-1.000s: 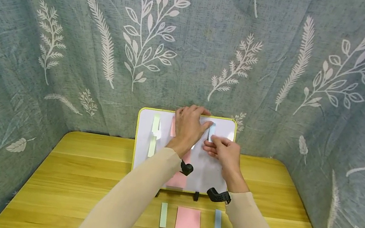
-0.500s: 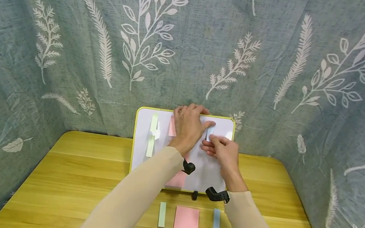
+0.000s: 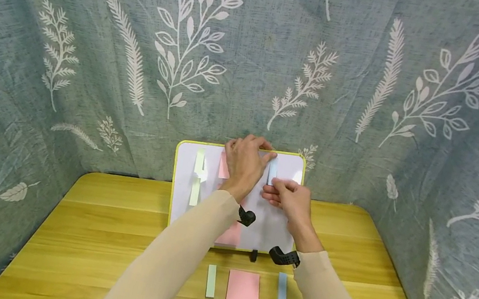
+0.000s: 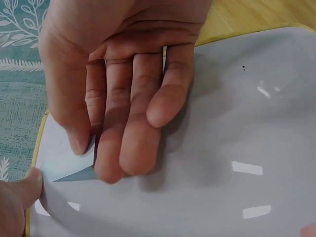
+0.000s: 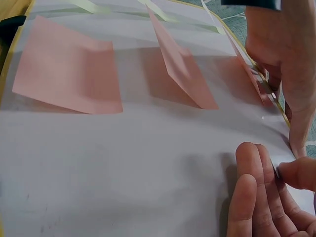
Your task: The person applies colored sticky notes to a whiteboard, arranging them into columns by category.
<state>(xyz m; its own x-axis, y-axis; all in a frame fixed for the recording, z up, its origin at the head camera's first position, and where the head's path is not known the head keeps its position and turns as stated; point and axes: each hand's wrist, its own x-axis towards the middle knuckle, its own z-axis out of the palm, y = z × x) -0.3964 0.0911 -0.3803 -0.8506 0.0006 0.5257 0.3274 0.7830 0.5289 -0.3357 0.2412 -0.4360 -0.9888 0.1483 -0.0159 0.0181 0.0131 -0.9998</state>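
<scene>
A whiteboard (image 3: 276,225) with a yellow rim stands upright on the table. My left hand (image 3: 245,164) grips its top edge, with the thumb at the rim beside the upper end of a pale blue sticky strip (image 3: 272,170). Between thumb and fingers, my right hand (image 3: 295,202) pinches the lower end of that strip. The left wrist view shows the strip (image 4: 69,163) lying between the left thumb and the right hand's pinch, partly lifted from the board. Pink sticky notes (image 5: 69,74) hang down the board's middle, their free ends curling outward.
Pale green strips (image 3: 195,191) are on the board's left side. In front of the board lie a green strip pad (image 3: 211,281), a square pink pad (image 3: 243,289) and a blue strip pad (image 3: 282,289) on the wooden table (image 3: 109,233). Patterned cloth (image 3: 254,66) hangs behind.
My left thumb has moved up from the strip's upper part to the board's top rim. The right hand still pinches the lower end. The head view has shifted slightly.
</scene>
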